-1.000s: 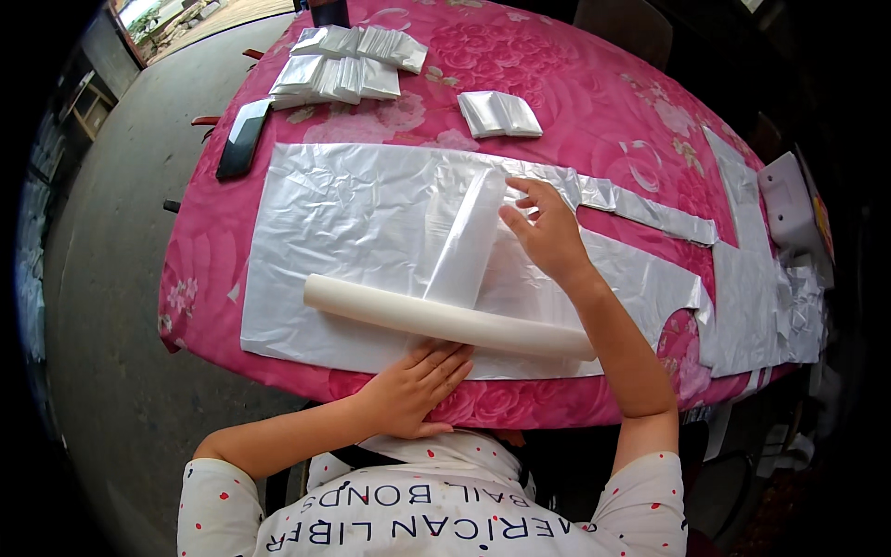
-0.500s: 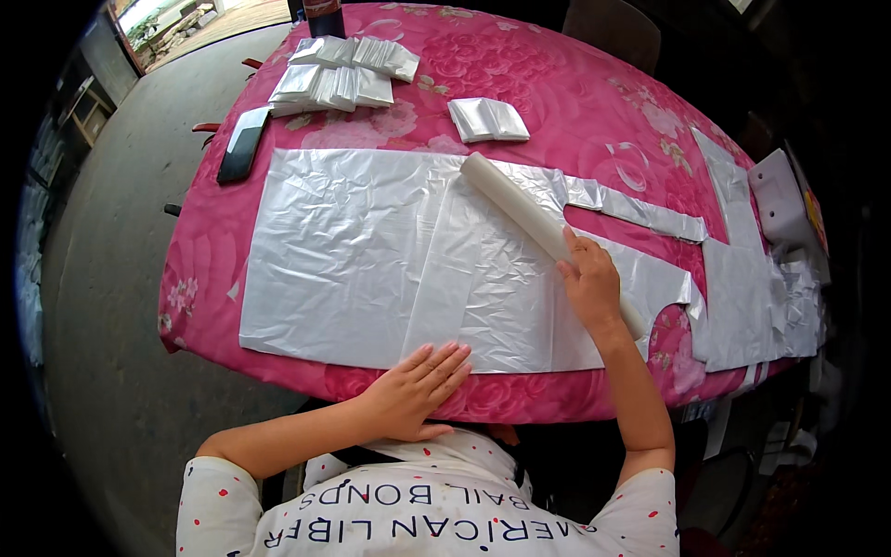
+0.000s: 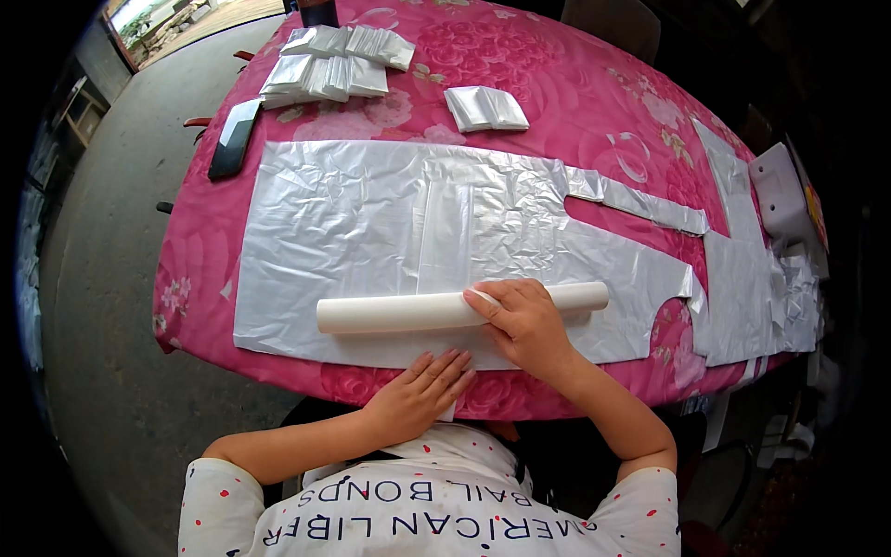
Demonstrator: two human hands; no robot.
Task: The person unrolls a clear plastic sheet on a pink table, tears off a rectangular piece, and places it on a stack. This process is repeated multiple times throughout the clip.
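A flat stack of silvery white plastic carrier bags with cut-out handles lies across the table. On its near part rests a white tube, running almost left to right. My right hand is wrapped round the tube right of its middle. At the near edge of the bags my left hand lies flat, fingers stretched out and together, just below the tube.
Folded bag bundles sit at the far left, with another bundle nearer the middle. A phone lies by the left edge of the pink flowered tablecloth. More bags and a white plastic container are on the right.
My right hand has brought the tube toward me and left, turning it from a slant to nearly level. My left hand has hardly moved.
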